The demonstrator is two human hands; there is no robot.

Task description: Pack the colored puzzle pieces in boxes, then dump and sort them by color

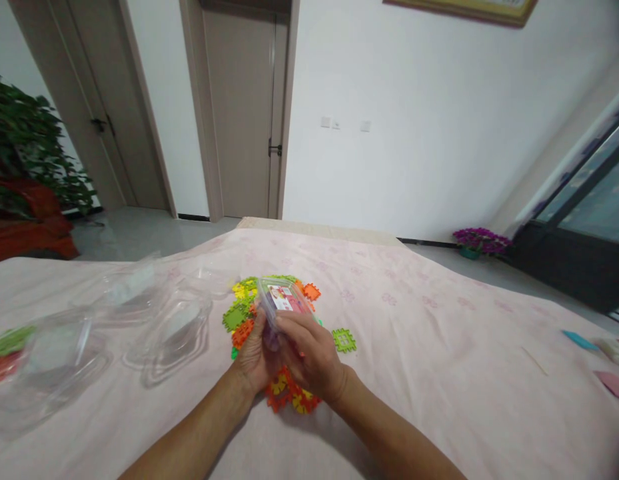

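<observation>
Both my hands hold a small clear plastic box [284, 298] with a printed label inside, tilted over a heap of flat interlocking toy tiles [249, 313] in green, yellow and orange on the pink sheet. My left hand [256, 357] grips the box's near left end, fingers curled. My right hand [312, 357] wraps over its near right side, fingers closed on it. One green tile [344, 340] lies apart to the right. More orange and yellow tiles [292, 397] show under my wrists.
Clear plastic containers [176, 327] and lids [49, 363] lie on the bed [439, 347] to the left, one with green and red pieces [6, 350]. Small flat items [606, 363] sit at the right edge. Doors [239, 113], a plant [24, 147] and a flower pot [476, 241] stand beyond.
</observation>
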